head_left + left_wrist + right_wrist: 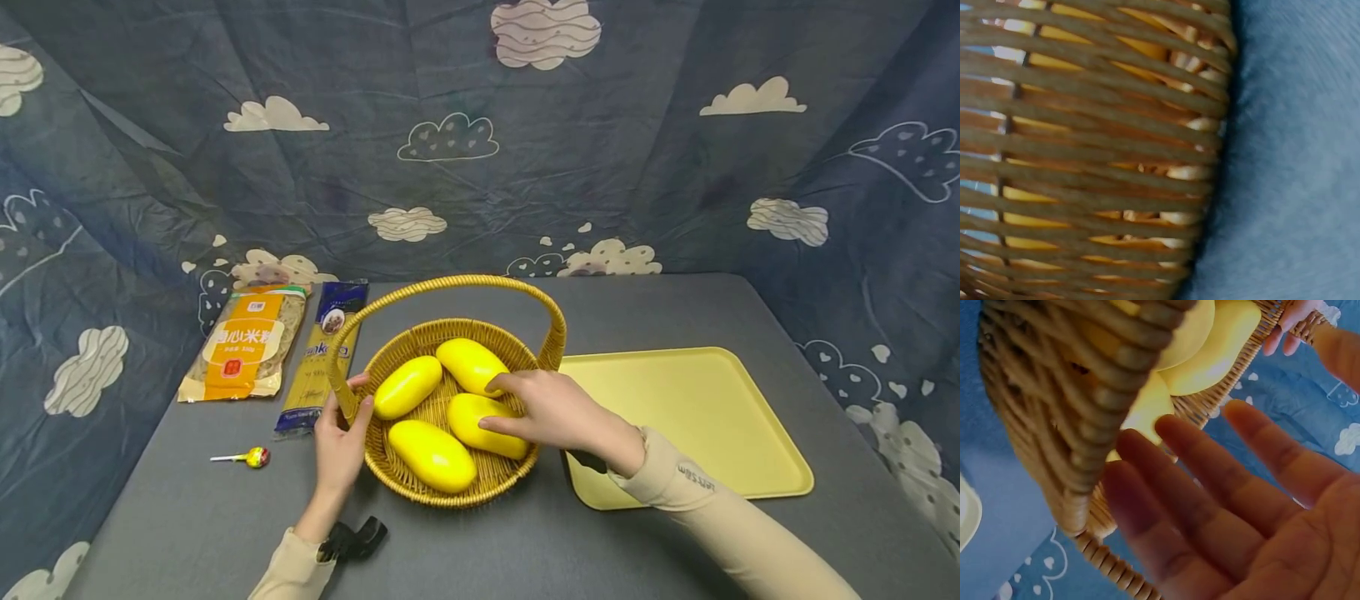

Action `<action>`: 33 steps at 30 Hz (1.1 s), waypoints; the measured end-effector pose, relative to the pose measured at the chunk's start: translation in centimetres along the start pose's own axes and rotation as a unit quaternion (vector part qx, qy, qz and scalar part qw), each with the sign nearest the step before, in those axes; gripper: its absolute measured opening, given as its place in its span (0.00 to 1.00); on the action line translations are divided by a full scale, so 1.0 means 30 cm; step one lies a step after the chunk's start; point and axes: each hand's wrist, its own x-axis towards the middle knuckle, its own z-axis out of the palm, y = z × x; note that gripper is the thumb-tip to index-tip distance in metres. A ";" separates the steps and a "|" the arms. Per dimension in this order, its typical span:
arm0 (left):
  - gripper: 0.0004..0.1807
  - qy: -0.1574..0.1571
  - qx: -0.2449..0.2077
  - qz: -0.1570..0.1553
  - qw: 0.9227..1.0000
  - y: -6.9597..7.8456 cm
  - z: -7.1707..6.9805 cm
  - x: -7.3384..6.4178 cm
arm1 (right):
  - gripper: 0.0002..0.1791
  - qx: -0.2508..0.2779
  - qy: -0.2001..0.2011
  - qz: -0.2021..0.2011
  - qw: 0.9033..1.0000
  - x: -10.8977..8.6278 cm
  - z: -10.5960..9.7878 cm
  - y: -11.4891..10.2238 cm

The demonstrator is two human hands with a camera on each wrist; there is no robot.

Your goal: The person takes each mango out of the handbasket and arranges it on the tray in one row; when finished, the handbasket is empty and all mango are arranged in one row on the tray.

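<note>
A round wicker basket (452, 498) with a tall arched handle holds several smooth yellow mangoes (432, 455). At its left side my left hand (341, 446) grips the rim beside the foot of the handle, thumb on the inner side. My right hand (558, 412) reaches over the right rim, its fingers spread above the right-hand mango (480, 423). Seen from the right wrist, the fingers (1204, 481) are extended and hold nothing, with the mangoes (1216, 356) just beyond the tips. Only the basket's woven wall (1097, 137) fills the left wrist view; that hand is hidden there.
Right of the basket lies a yellow tray (690, 417), partly under my right forearm. To the left are an orange-labelled bag (247, 342), a blue-and-yellow pasta pack (322, 358) and a lollipop (257, 457). A cloud-patterned cloth (450, 192) hangs behind the grey table.
</note>
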 end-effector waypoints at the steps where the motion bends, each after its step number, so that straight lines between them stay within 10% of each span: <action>1: 0.17 0.002 -0.006 0.001 1.000 -0.014 -0.003 0.002 | 0.27 -0.001 -0.011 0.005 1.000 0.005 0.000 0.001; 17: 0.12 -0.007 -0.039 -0.027 0.999 -0.048 0.000 0.007 | 0.30 0.003 -0.182 0.063 0.981 0.088 0.002 0.008; 33: 0.13 -0.004 -0.047 -0.019 0.999 -0.056 -0.010 -0.002 | 0.34 0.013 -0.219 0.074 0.973 0.122 0.036 0.027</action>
